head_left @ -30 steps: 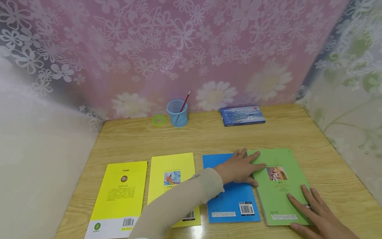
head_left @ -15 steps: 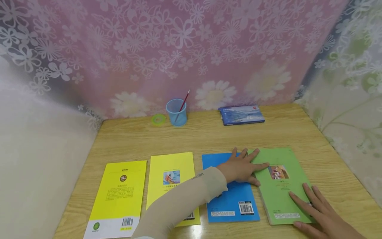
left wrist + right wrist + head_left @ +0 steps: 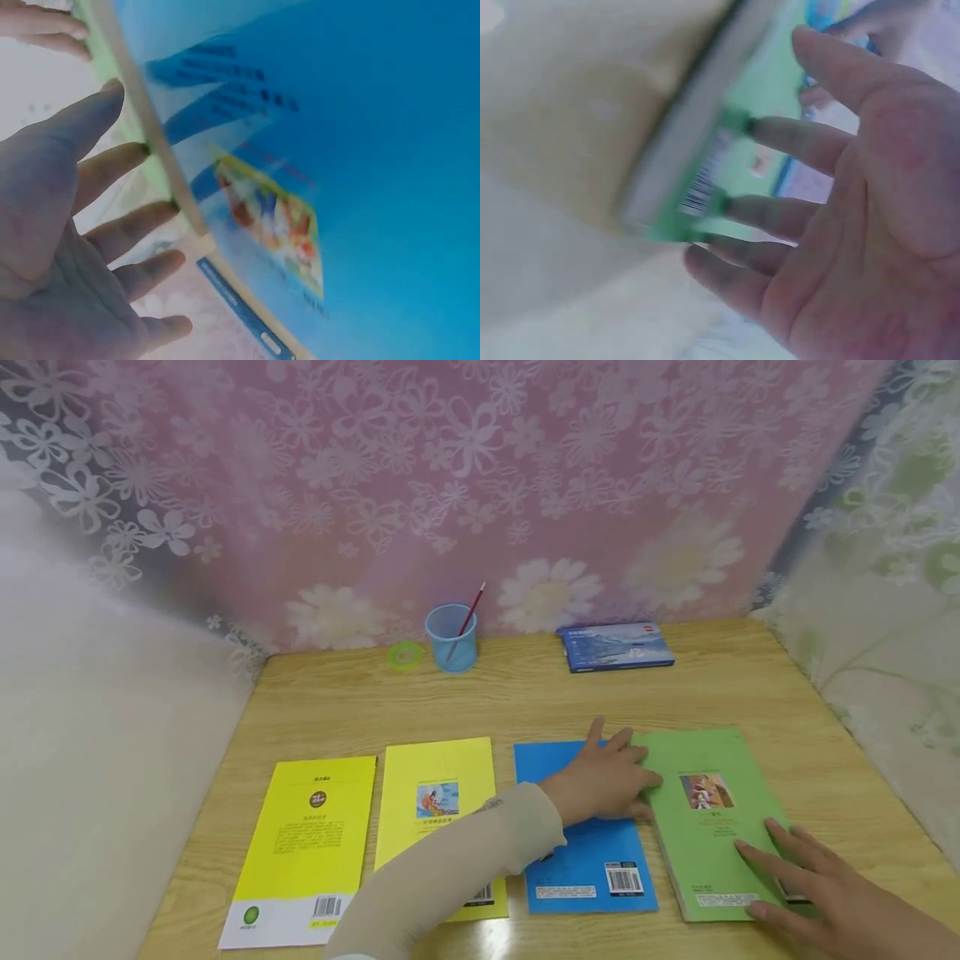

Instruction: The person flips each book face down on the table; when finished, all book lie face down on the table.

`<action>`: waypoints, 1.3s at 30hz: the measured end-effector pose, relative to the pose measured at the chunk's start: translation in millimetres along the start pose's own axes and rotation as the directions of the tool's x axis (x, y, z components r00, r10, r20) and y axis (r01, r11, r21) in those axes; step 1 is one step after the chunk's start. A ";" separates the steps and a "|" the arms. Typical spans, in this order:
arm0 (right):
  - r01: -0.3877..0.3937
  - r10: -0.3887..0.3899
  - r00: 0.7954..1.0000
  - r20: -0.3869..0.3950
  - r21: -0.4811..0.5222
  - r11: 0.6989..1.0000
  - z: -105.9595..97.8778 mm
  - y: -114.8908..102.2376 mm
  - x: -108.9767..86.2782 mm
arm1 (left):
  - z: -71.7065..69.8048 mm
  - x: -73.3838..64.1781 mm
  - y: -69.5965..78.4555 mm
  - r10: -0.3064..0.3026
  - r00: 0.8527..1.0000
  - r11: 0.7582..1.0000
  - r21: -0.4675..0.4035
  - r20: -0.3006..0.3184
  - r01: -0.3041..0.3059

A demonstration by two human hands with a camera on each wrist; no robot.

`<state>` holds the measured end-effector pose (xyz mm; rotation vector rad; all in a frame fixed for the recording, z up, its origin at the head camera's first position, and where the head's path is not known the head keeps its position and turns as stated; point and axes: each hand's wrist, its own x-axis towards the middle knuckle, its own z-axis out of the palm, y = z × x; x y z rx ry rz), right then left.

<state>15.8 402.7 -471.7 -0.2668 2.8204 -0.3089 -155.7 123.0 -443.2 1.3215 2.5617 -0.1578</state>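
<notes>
A green book [image 3: 708, 852] lies at the right end of a row of books. My left hand [image 3: 603, 781] is spread above the blue book [image 3: 581, 872] beside it, fingertips at the green book's left edge. In the left wrist view its fingers [image 3: 120, 229] reach out fairly straight, with the blue cover [image 3: 390, 180] alongside. My right hand [image 3: 832, 889] rests its fingertips on the lower right part of the green book. Spread fingers [image 3: 780, 217] show in the right wrist view, meeting the green cover near its barcode. Neither hand grips anything.
Two yellow books [image 3: 322, 835] [image 3: 435, 760] lie to the left, one partly under my left sleeve [image 3: 450, 877]. Along the back stand a blue mesh pencil cup [image 3: 450, 647] with a pencil, a green tape roll [image 3: 405, 656] and a flat blue box [image 3: 618, 647].
My left fingers have drawn back slightly to the left, overlapping less of the green cover. The right hand stays at the green book's lower right. The books keep their row.
</notes>
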 end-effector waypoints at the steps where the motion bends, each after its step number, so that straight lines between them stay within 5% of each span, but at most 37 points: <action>1: 0.001 0.000 1.000 0.026 -0.015 1.000 -7.3 0.0 3.2 | -1.6 -2.7 -2.0 0.011 1.000 1.000 -0.005 -0.024 -0.011; 4: 0.035 -0.033 0.999 0.041 -0.051 0.998 -28.0 -1.3 13.2 | -8.5 -15.2 -10.4 0.029 0.996 0.999 -0.016 -0.085 -0.031; 11: 0.130 -0.137 0.989 -0.063 -0.104 0.986 -75.2 -13.6 35.9 | -25.9 -63.6 -46.1 0.011 0.982 0.997 -0.077 -0.187 -0.026; 17: 0.279 -0.300 0.933 -0.199 -0.126 0.952 -99.0 -24.5 49.2 | -36.5 -121.5 -81.5 -0.068 0.971 0.981 -0.192 -0.228 0.023; 22: 0.284 -0.316 0.910 -0.269 -0.152 0.947 -119.2 -32.0 56.6 | -45.3 -173.6 -108.8 -0.131 0.962 0.968 -0.239 -0.241 0.072; 26: 0.274 -0.330 0.879 -0.345 -0.200 0.941 -134.4 -35.3 58.7 | -53.9 -214.3 -123.6 -0.232 0.943 0.955 -0.240 -0.237 0.175; 29: 0.286 -0.374 0.810 -0.452 -0.252 0.924 -143.3 -33.3 59.9 | -58.2 -245.2 -132.4 -0.338 0.903 0.932 -0.230 -0.267 0.281; 31: 0.306 -0.410 0.733 -0.543 -0.275 0.911 -148.7 -30.4 60.9 | -59.8 -264.7 -137.4 -0.399 0.862 0.913 -0.226 -0.312 0.340; 33: 0.320 -0.429 0.645 -0.632 -0.286 0.903 -152.8 -27.8 62.9 | -60.0 -283.7 -141.5 -0.439 0.813 0.897 -0.230 -0.382 0.376; 36: 0.331 -0.421 0.547 -0.723 -0.275 0.902 -155.7 -26.0 64.0 | -57.4 -307.8 -146.1 -0.437 0.728 0.897 -0.198 -0.528 0.395; 39: 0.305 -0.395 0.521 -0.756 -0.267 0.914 -152.9 -24.9 61.6 | -48.9 -325.9 -149.3 -0.433 0.655 0.890 -0.178 -0.619 0.420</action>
